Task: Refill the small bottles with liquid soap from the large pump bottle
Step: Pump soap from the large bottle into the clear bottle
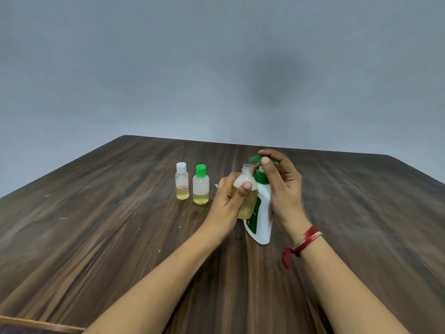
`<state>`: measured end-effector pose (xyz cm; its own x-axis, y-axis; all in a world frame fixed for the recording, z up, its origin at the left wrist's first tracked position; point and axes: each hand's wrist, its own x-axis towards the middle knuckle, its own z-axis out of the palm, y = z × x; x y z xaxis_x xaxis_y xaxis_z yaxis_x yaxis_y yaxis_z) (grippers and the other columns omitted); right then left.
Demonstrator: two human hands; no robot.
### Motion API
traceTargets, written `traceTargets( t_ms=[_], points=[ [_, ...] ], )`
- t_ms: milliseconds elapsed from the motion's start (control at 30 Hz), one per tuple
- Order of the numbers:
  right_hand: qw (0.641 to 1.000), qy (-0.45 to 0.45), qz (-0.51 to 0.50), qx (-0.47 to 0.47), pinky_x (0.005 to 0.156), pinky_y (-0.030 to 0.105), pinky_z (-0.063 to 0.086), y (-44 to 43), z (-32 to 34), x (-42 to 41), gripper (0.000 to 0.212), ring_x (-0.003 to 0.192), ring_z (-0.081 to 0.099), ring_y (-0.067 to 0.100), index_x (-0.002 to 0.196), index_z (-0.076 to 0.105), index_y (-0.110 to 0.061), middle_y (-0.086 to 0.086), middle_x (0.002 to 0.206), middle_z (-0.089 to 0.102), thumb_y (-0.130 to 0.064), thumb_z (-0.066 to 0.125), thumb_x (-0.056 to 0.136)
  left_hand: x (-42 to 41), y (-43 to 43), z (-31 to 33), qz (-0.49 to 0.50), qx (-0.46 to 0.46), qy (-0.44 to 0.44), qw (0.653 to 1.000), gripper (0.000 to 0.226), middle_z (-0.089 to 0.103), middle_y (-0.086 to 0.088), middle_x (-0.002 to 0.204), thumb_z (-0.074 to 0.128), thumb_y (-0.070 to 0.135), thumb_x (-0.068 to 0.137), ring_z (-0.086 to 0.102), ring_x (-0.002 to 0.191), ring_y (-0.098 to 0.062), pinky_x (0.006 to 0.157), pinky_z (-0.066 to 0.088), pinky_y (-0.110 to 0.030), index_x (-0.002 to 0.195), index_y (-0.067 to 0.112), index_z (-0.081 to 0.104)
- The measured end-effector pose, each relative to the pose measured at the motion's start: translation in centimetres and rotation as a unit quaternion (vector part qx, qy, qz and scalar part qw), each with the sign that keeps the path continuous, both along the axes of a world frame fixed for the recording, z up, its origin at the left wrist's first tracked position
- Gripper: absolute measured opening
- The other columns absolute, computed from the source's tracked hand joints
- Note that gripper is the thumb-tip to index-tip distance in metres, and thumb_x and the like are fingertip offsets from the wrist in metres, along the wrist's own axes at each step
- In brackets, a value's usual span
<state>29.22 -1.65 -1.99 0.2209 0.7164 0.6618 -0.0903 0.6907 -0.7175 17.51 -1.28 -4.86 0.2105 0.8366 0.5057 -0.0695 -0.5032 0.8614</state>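
My left hand (227, 201) grips the uncapped small bottle (245, 191) beneath the green nozzle of the pump bottle (261, 208), which stands on the table (120, 225). My right hand (283, 186) curls around the pump head. Two capped small bottles (192, 186) stand just left.

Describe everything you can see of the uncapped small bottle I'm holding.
The uncapped small bottle is clear plastic with a ridged open neck, no cap, and pale yellow liquid filling much of its body. It is upright, its mouth just under the green pump spout. The left hand grips it, thumb across its front; its side seems to touch the white pump bottle.
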Motion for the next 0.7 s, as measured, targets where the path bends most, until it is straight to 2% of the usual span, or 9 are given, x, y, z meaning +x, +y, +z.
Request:
traceTargets(
  t_ms=[100, 233, 400, 500, 600, 700],
  points=[
    [1.000, 0.000, -0.003, -0.003, 0.072, 0.019, 0.051, 0.01, 0.10, 0.03, 0.012, 0.078, 0.064, 0.008, 0.097, 0.067, -0.017, 0.001, 0.092, 0.069, -0.013, 0.058, 0.090, 0.02, 0.00, 0.04, 0.000, 0.000, 0.001, 1.000, 0.044, 0.053, 0.027, 0.088, 0.046, 0.086, 0.069, 0.048, 0.099, -0.014, 0.082, 0.040, -0.024, 0.088, 0.048, 0.057],
    [1.000, 0.001, -0.008, -0.007, 0.071, 0.019, 0.051, 0.05, 0.27, -0.03, 0.012, 0.078, 0.064, 0.008, 0.093, 0.066, -0.015, -0.009, 0.084, 0.070, -0.013, 0.056, 0.086, 0.01, -0.04, 0.03, -0.005, -0.001, 0.004, 1.000, 0.043, 0.052, 0.012, 0.093, 0.047, 0.086, 0.068, 0.049, 0.100, -0.015, 0.082, 0.040, -0.026, 0.088, 0.050, 0.057],
    [1.000, -0.006, -0.014, -0.005, 0.067, 0.015, 0.049, 0.03, 0.31, -0.14, 0.012, 0.071, 0.062, 0.002, 0.090, 0.064, -0.012, -0.014, 0.077, 0.068, -0.011, 0.053, 0.085, 0.07, -0.01, 0.02, -0.006, 0.000, 0.009, 1.000, 0.040, 0.053, 0.012, 0.093, 0.046, 0.087, 0.068, 0.047, 0.100, -0.019, 0.085, 0.041, -0.032, 0.087, 0.054, 0.057],
    [1.000, -0.002, -0.007, -0.009, 0.068, 0.017, 0.049, 0.03, 0.27, -0.07, 0.012, 0.073, 0.062, 0.005, 0.091, 0.065, -0.013, -0.011, 0.079, 0.068, -0.012, 0.054, 0.086, 0.06, 0.02, -0.06, -0.003, 0.001, 0.006, 1.000, 0.040, 0.052, 0.016, 0.092, 0.045, 0.087, 0.068, 0.047, 0.100, -0.018, 0.085, 0.040, -0.029, 0.087, 0.054, 0.057],
    [1.000, -0.003, -0.003, -0.011, 0.072, 0.020, 0.050, 0.00, 0.23, 0.03, 0.012, 0.078, 0.064, 0.009, 0.095, 0.066, -0.015, 0.001, 0.090, 0.068, -0.016, 0.057, 0.088, 0.01, 0.11, -0.08, 0.000, 0.003, 0.008, 1.000, 0.040, 0.051, 0.017, 0.091, 0.045, 0.087, 0.069, 0.047, 0.100, -0.018, 0.084, 0.039, -0.029, 0.086, 0.053, 0.057],
    [1.000, 0.001, -0.004, -0.011, 0.074, 0.021, 0.051, 0.00, 0.20, 0.03, 0.013, 0.081, 0.064, 0.010, 0.096, 0.067, -0.018, 0.000, 0.093, 0.068, -0.022, 0.056, 0.090, 0.05, 0.10, -0.08, -0.001, 0.004, 0.011, 1.000, 0.041, 0.051, 0.013, 0.093, 0.045, 0.087, 0.069, 0.047, 0.100, -0.018, 0.084, 0.039, -0.028, 0.086, 0.052, 0.057]
  ],
)
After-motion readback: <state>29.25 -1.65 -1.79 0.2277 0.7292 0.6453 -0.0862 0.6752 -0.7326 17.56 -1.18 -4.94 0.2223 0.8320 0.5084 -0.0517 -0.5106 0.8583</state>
